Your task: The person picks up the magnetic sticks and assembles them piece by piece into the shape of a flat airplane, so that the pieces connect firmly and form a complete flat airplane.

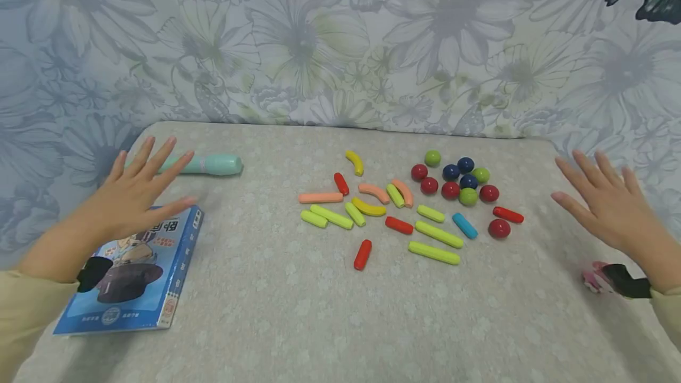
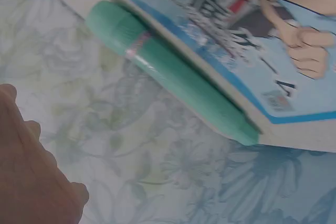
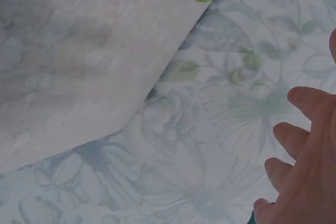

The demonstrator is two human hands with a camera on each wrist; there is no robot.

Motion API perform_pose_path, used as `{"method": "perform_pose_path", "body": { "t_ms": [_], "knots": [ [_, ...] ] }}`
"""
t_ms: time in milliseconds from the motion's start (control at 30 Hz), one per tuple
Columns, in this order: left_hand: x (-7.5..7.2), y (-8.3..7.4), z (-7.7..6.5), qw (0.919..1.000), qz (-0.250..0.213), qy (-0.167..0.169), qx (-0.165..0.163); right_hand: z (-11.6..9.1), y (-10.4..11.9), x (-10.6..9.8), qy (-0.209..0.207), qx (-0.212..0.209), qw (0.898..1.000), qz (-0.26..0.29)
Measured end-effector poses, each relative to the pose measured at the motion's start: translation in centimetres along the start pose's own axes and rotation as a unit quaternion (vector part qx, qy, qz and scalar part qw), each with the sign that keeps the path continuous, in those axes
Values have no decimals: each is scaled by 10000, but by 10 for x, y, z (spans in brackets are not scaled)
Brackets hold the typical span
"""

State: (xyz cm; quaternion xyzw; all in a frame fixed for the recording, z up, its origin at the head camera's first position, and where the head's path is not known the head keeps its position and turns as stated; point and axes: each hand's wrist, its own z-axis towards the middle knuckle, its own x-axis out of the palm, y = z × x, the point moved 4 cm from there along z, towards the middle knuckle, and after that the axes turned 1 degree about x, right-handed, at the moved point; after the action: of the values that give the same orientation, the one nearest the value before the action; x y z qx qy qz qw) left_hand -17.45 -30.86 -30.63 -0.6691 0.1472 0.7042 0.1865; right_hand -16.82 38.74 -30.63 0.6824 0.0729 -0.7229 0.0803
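Note:
My left hand point(image 1: 139, 192) hovers with spread fingers over a blue boxed book point(image 1: 135, 276), holding nothing. Beyond it lies a mint-green cylinder point(image 1: 218, 164), partly hidden by the fingers; the left wrist view shows the whole cylinder point(image 2: 173, 85) alongside the book. At the right, my right hand point(image 1: 612, 205) is raised with fingers apart and nothing in it. Nearest to it are a red stick point(image 1: 508, 214) and a dark red ball point(image 1: 499, 229). In the right wrist view the hand point(image 3: 310, 166) is apart from the balls at the top.
Mid-table lie lime-green sticks point(image 1: 438, 234), red sticks point(image 1: 363, 255), peach pieces point(image 1: 321, 198), yellow curved pieces point(image 1: 369, 207) and a blue stick point(image 1: 465, 226). Red, green point(image 1: 468, 197) and navy balls point(image 1: 465, 165) cluster right of them. Floral fabric point(image 1: 303, 46) stands behind the table point(image 1: 298, 324).

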Motion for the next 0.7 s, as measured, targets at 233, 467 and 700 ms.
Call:
{"method": "perform_pose_path", "body": {
  "t_ms": [233, 467, 700],
  "knots": [
    [-10, -28, 13, 9997, -174, 20, 173, 3, 24, -11, -116, -309, 9994, 117],
    [-20, -50, 27, 9950, -840, -358, 414, 4, 45, -18, -634, -328, 9937, 866],
    [-28, -78, 58, 9621, -2358, -1201, 657, 10, 84, -23, -1760, 61, 9616, 2105]
  ]
}}
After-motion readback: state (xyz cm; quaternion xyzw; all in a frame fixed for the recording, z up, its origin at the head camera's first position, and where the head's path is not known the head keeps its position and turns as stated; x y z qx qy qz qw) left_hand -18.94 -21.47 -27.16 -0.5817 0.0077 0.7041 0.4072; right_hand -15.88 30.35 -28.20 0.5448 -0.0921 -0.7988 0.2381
